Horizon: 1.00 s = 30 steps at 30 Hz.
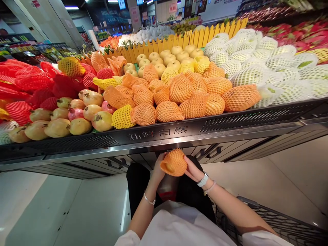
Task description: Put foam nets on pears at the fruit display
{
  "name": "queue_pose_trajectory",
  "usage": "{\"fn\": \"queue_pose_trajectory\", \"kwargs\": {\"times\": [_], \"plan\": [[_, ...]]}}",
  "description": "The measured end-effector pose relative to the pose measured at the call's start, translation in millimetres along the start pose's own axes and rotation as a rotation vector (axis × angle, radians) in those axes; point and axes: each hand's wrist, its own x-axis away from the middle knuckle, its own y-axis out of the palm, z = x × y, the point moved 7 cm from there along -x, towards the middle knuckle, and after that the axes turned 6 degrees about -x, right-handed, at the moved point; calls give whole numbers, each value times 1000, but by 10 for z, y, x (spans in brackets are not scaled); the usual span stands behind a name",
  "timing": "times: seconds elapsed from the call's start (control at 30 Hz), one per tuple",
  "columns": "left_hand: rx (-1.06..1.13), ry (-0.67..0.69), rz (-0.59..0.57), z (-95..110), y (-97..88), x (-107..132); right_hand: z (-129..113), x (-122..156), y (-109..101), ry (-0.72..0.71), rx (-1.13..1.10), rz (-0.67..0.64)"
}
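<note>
Between my two hands, in front of the fruit stand's edge, is a pear (169, 167) wrapped in an orange foam net (178, 160); only a bit of the fruit shows through the net's open end. My left hand (159, 166) grips it from the left side, fingers partly hidden behind it. On the right side my right hand (191, 168) holds it with the fingers closed against the net. Just past the stand's black rim (159, 132) lie several similar fruits in orange nets (145, 114).
Bare yellow pears (170, 61) sit behind the netted ones. Pomegranates (57, 127) and red-netted fruit (33, 82) fill the left, white-netted fruit (251, 75) the right. A shopping cart (271, 218) stands at lower right. Cabinet doors (217, 152) run below the rim.
</note>
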Motion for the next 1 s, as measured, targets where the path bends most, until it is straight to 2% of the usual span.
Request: {"fn": "queue_pose_trajectory", "kwargs": {"times": [0.07, 0.1, 0.17, 0.23, 0.27, 0.4, 0.6, 0.67, 0.77, 0.9, 1.0], "plan": [[-28, 149, 29, 168, -123, 159, -44, 1, 9, -6, -13, 18], [-45, 237, -3, 254, -141, 243, -68, 8, 32, -6, -11, 18], [-47, 356, -143, 358, -78, 383, -106, 33, 99, -3, -6, 6], [12, 337, -257, 335, 32, 441, -119, 68, 170, 11, -15, -8], [57, 306, -260, 302, 71, 438, -120, 86, 197, 18, -24, -9], [152, 259, -143, 224, 162, 388, -117, 149, 241, 51, -58, -2], [143, 210, 17, 272, 176, 406, -167, 177, 237, 45, -50, 28], [141, 141, 77, 226, 188, 397, -244, 169, 193, -55, 77, 74], [217, -10, 205, 56, 212, 392, -434, 202, 135, -270, 499, 177], [634, -141, 217, -136, 372, 447, -643, 330, 243, -485, 1083, 203], [862, -274, 249, -159, 424, 511, -762, 451, 361, -680, 1218, 184]]}}
